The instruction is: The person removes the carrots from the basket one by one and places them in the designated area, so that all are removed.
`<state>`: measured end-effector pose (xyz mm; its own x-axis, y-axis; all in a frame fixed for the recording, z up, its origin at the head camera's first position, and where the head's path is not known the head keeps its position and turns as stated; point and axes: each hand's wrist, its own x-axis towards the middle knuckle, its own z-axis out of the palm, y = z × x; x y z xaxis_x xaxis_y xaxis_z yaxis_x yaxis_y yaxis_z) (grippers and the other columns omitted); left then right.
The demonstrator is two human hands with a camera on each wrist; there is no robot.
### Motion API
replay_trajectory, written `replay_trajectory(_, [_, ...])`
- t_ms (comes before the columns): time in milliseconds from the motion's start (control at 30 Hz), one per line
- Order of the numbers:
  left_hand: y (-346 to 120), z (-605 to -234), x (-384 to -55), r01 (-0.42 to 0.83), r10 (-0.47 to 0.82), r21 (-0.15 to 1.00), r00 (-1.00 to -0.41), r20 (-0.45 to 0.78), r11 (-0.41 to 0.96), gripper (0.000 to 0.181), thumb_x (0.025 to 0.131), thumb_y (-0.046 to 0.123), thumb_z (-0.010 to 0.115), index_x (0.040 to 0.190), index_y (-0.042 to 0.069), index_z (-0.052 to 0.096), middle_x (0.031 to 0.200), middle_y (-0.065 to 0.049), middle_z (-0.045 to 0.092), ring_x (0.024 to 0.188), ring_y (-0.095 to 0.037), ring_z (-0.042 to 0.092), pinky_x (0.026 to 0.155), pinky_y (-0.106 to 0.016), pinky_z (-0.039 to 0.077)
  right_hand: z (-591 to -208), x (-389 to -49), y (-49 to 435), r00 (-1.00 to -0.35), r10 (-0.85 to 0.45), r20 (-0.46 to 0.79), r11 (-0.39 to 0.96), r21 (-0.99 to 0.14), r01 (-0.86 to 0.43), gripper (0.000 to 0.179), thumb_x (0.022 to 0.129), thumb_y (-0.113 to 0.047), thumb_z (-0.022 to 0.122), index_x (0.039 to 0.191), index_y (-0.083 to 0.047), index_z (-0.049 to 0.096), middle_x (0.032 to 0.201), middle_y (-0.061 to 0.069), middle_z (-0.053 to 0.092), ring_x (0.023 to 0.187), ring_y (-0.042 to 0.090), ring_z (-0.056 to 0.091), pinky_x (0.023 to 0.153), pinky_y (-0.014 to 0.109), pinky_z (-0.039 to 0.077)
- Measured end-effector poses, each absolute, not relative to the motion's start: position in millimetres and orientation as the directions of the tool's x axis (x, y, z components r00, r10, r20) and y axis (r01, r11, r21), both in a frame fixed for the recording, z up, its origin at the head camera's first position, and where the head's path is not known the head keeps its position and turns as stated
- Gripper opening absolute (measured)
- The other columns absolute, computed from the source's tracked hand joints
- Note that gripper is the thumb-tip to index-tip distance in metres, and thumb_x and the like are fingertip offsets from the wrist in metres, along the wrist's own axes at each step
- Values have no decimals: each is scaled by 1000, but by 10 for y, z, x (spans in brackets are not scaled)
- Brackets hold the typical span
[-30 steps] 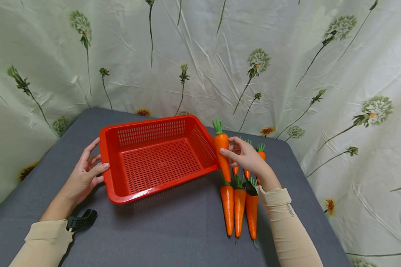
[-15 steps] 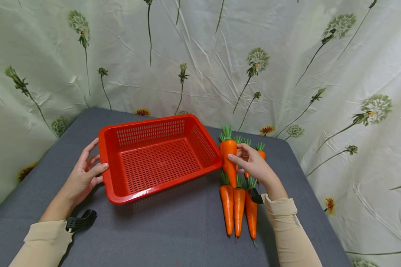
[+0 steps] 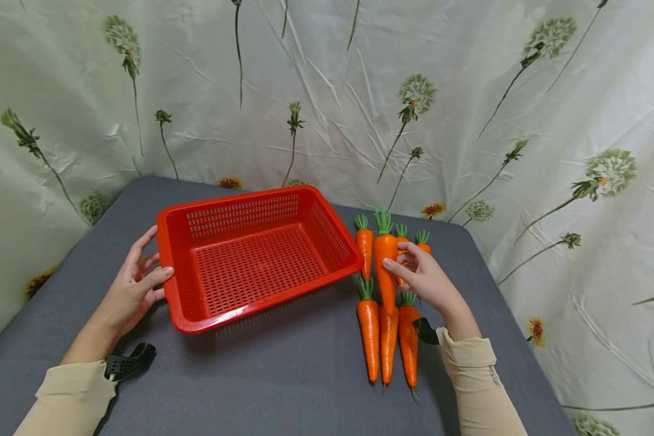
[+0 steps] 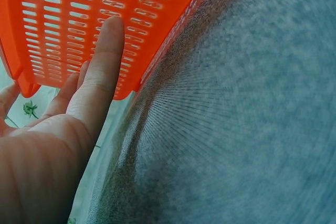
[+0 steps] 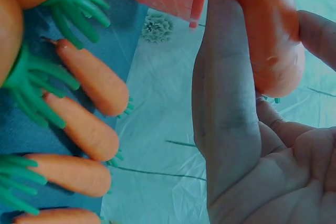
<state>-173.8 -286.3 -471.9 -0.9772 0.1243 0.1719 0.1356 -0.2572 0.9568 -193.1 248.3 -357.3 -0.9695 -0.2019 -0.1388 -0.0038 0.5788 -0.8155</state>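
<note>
In the head view, a red plastic basket (image 3: 261, 266) with slotted walls stands on the table. My left hand (image 3: 133, 287) holds its left rim, thumb on the rim and fingers outside the wall. Close up in the left wrist view, a finger (image 4: 107, 51) lies against the slotted wall (image 4: 68, 30). My right hand (image 3: 427, 275) pinches an orange carrot (image 3: 385, 266) with a green top, between thumb and fingers, right of the basket. That carrot (image 5: 273, 30) hangs above other carrots and partly hides them.
Several carrots lie in two rows right of the basket, such as a front-row carrot (image 3: 369, 339) and a back-row carrot (image 3: 364, 248). A grey cloth (image 3: 283, 381) covers the table. Behind it hangs a pale curtain (image 3: 327, 109) with dandelion prints.
My right hand has carried the carrot rightward and slightly nearer to me, away from the basket's right rim, uncovering a back-row carrot. The left hand keeps its hold on the basket.
</note>
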Motion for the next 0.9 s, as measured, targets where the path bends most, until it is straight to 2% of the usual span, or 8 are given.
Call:
replay_trajectory(100, [-2858, -4710, -1732, 136, 132, 956, -976, 175, -261, 86, 107, -1, 55, 173, 36, 13, 145, 5, 47, 116, -3, 69, 78, -32, 67, -3597, -1876, 2543, -973, -184, -142, 579, -815, 10, 73, 108, -34, 66, 162, 1, 33, 126, 22, 63, 103, 20, 69, 88, 50, 66])
replay_trajectory(233, [-2858, -4703, -1726, 147, 139, 952, -972, 189, -269, 86, 107, -3, 53, 173, 35, 13, 145, 4, 47, 117, -3, 70, 78, -32, 67, -3642, -1810, 2625, -977, -160, -142, 570, -821, 26, 75, 107, -37, 67, 162, 1, 33, 117, 16, 64, 103, 18, 70, 89, 54, 65])
replay_trajectory(367, [-2860, -4702, -1726, 150, 133, 951, -972, 191, -269, 85, 107, -3, 53, 173, 35, 14, 145, 4, 48, 116, -3, 71, 77, -32, 67, -3677, -1740, 2704, -981, -136, -136, 583, -812, 31, 72, 107, -38, 67, 159, 0, 36, 110, 12, 65, 101, 18, 70, 88, 50, 66])
replay_trajectory(533, [-2863, -4710, -1727, 150, 132, 954, -973, 189, -258, 85, 107, -2, 53, 173, 35, 13, 145, 4, 48, 115, -4, 71, 77, -32, 67, -3715, -1667, 2788, -982, -116, -149, 574, -817, 56, 70, 108, -37, 66, 158, 1, 36, 112, 11, 67, 99, 14, 69, 84, 43, 67])
replay_trajectory(900, [-2864, -4728, -1726, 148, 131, 958, -974, 184, -247, 85, 108, -1, 53, 173, 36, 13, 145, 4, 47, 114, -4, 71, 77, -32, 67, -3805, -1555, 2888, -982, -85, -170, 567, -818, 93, 72, 107, -37, 67, 158, 2, 34, 109, 9, 68, 99, 11, 69, 87, 48, 66])
